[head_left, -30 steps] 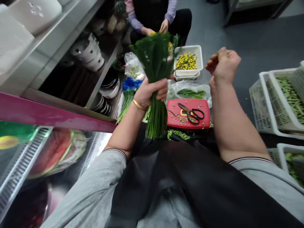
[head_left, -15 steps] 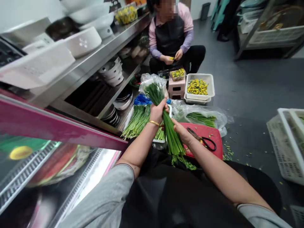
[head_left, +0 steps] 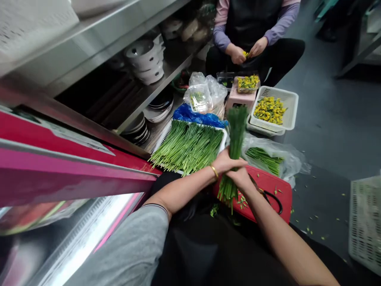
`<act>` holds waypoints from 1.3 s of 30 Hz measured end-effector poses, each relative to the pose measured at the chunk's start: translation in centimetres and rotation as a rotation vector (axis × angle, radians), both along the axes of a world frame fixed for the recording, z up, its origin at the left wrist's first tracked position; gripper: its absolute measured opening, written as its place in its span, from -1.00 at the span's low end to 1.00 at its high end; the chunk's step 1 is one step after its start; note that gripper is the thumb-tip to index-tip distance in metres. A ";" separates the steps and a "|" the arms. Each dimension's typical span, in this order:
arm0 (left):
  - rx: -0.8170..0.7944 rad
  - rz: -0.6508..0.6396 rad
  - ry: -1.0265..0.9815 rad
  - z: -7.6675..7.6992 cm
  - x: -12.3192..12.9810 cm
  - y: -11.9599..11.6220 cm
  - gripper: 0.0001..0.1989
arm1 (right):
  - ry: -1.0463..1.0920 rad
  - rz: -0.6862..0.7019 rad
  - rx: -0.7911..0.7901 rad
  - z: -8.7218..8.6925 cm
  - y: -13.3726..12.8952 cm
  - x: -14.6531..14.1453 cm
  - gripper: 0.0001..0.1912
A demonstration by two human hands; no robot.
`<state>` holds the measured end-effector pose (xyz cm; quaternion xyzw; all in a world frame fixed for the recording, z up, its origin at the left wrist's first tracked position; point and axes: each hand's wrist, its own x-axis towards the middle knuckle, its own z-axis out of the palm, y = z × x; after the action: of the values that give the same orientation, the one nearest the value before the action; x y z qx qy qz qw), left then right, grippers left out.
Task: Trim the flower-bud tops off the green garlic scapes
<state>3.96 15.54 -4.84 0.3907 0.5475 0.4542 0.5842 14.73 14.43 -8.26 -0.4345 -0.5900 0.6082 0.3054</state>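
Upright above the red board (head_left: 281, 190), a bunch of long green stems (head_left: 236, 131) is held between both my hands. My left hand (head_left: 224, 162), below a gold bracelet, is wrapped round the middle of the bunch. My right hand (head_left: 241, 178) closes on it just beneath, near the cut ends. Scissors (head_left: 275, 200) lie on the board, partly behind my right forearm. To the left, a white basket (head_left: 224, 142) holds many green stems (head_left: 190, 145) laid side by side. More stems (head_left: 264, 159) rest in a clear plastic bag (head_left: 299, 163).
A person (head_left: 256, 24) crouches opposite, handling yellow flowers. Near them stand a pink stool (head_left: 238, 101) and a white basket of yellow flowers (head_left: 291, 107). Metal shelving (head_left: 98, 51) with bowls runs along the left. Another basket (head_left: 364, 222) stands at the right edge.
The bunch has gone from slanted to upright and moved right. My right hand now wraps round it beside my left. The view has shifted, showing the left basket of stems more fully.
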 end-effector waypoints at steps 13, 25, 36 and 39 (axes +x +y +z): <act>-0.564 -0.025 1.089 -9.6 -13.0 11.1 -0.61 | -0.645 0.437 0.063 0.4 3.3 9.7 -0.42; -0.554 -0.069 1.413 -14.9 -8.5 10.9 -0.27 | -1.288 0.148 0.115 -12.2 14.2 25.6 -0.60; -0.110 -0.326 1.460 -7.9 -2.9 15.8 -0.47 | -1.240 0.267 0.216 -30.6 20.8 24.4 0.08; 0.277 -0.615 1.158 -7.6 5.9 16.5 -0.57 | -1.261 0.280 0.235 -31.2 19.1 24.4 0.04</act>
<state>9.85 32.06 -12.44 0.7809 0.5730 0.0501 0.2437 39.17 33.58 -39.49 -0.5904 -0.7694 0.2027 -0.1357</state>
